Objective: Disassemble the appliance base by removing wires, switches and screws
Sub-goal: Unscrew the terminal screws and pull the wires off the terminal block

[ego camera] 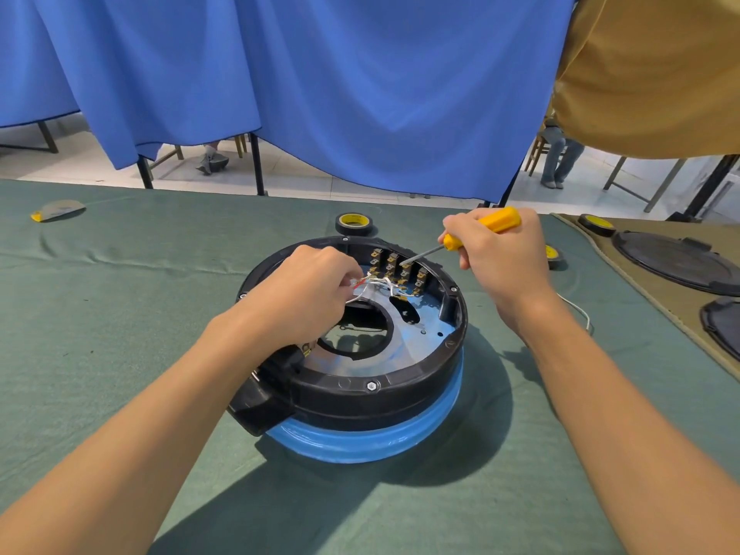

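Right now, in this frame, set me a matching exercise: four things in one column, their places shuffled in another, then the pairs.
1 screwdriver
2 wires
3 black tape roll
4 black lids

A on the tan cloth
B pinched in the left grip
C on the green cloth beyond the appliance base
D held in the right grip

Pairs: 1-D, 2-B, 3-C, 4-A

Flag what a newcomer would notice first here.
The round black appliance base with its blue lower band sits opened up, mid-table on the green cloth. The right hand grips a yellow-handled screwdriver, its tip at the row of brass switch terminals on the far inner wall. The left hand pinches white and red wires inside the base.
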{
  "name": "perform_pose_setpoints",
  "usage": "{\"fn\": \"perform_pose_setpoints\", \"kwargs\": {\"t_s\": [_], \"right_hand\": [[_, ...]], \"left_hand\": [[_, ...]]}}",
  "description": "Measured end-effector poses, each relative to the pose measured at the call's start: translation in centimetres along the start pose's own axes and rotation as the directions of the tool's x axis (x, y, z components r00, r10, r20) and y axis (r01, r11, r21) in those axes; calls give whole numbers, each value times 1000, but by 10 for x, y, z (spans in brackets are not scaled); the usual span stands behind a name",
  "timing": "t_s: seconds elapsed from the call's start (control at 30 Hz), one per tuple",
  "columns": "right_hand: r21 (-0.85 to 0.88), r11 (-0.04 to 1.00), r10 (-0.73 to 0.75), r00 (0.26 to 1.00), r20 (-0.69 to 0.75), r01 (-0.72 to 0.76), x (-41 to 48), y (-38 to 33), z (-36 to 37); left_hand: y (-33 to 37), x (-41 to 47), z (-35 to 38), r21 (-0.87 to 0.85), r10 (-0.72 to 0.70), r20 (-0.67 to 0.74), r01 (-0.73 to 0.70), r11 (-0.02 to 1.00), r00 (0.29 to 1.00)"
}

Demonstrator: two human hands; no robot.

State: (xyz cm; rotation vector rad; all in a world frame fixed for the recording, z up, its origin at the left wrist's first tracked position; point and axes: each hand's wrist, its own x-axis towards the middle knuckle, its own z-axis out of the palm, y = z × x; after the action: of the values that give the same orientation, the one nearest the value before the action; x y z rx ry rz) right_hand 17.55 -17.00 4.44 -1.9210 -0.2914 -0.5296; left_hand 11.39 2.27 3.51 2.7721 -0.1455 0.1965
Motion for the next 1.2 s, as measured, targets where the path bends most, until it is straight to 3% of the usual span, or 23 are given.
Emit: {"fn": "perform_pose_setpoints", "kwargs": {"t_s": [0.47,0.63,0.87,1.0,1.2], "right_hand": [[27,999,-23,1000,-10,24,-2,-5,-1],[69,997,-17,999,-28,19,-2,-7,-4],[153,987,52,996,-76,-40,2,-15,-11],[148,988,42,998,-46,-35,1,-17,-10],[117,993,26,1000,-7,-25,0,-16,-9]], "left_hand": [[2,-2,2,-163,-22,-293,-28,986,956],[7,-3,-3,-379,-78,-299,-44,924,951],[4,-3,-12,-724,-288,-225,38,689,931],[-7,0,-10,-764,-405,-198,118,634,893],[-7,1,-8,-794,-463,-162,163,586,871]]}}
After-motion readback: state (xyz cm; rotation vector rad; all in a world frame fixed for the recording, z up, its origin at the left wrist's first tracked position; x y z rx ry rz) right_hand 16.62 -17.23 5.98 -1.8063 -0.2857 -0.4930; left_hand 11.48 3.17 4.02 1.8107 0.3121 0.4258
